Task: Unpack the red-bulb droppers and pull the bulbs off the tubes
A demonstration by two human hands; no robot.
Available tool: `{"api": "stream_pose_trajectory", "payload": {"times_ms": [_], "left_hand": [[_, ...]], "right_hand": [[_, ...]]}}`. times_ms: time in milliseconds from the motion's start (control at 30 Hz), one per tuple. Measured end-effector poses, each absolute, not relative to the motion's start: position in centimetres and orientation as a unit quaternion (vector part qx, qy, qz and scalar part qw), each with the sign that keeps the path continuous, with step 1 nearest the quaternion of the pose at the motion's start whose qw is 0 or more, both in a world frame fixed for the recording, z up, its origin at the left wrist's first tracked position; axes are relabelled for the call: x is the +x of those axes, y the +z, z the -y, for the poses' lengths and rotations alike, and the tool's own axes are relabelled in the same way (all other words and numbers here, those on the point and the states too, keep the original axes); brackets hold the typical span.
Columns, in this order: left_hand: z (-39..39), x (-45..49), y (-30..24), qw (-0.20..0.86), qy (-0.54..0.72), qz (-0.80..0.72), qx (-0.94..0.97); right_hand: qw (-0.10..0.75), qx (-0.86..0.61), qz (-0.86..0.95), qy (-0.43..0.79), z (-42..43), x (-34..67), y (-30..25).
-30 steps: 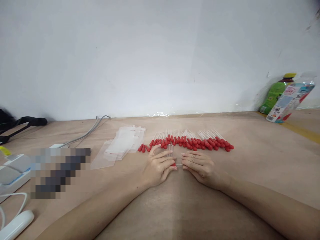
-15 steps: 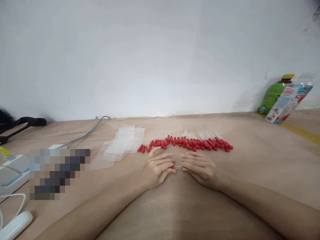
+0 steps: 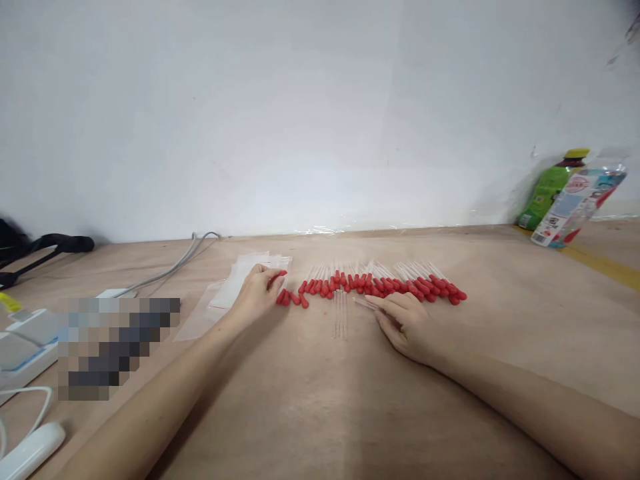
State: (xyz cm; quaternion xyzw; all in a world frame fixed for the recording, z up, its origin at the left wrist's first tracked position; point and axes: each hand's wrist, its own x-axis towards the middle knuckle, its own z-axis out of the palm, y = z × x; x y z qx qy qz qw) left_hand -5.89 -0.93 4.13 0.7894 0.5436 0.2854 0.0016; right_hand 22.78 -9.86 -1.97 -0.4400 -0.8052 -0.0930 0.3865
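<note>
My left hand (image 3: 257, 290) is closed in a pinch on a red rubber dropper bulb (image 3: 283, 273), just above the table near the plastic bags. Between the fingers of my right hand (image 3: 407, 323) is a clear dropper tube (image 3: 365, 303), its bare end pointing left. Several clear tubes (image 3: 340, 323) lie side by side in front of my hands. Behind them runs a long row of droppers with red bulbs (image 3: 385, 287), thin tips toward the wall. A few loose red bulbs (image 3: 295, 298) lie at the row's left end, close to my left hand.
Clear plastic bags (image 3: 205, 310) lie in an overlapping pile on the left. Farther left are a power strip (image 3: 35, 343), a grey cable (image 3: 175, 267) and a pixelated area. Two bottles (image 3: 575, 207) lean by the wall (image 3: 320, 120) at the back right.
My hands have parted. The left went up and left, away from the dropper parts, and now pinches a bulb by the bags. The right shifted slightly up and right with a bare tube.
</note>
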Motion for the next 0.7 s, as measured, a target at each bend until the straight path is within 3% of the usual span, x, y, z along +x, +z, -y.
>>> {"api": "stream_pose_trajectory", "payload": {"times_ms": [367, 533, 700], "left_hand": [[0.1, -7.3, 3.6, 0.021, 0.199, -0.612, 0.765], [0.8, -6.2, 4.1, -0.067, 0.221, -0.599, 0.766], [0.9, -3.7, 4.5, -0.046, 0.159, -0.601, 0.782]], "right_hand": [[0.371, -0.509, 0.761, -0.159, 9.1, 19.3, -1.1], [0.340, -0.504, 0.782, -0.136, 9.6, 18.9, -0.7], [0.310, -0.484, 0.812, -0.103, 10.1, 18.9, 0.0]]}}
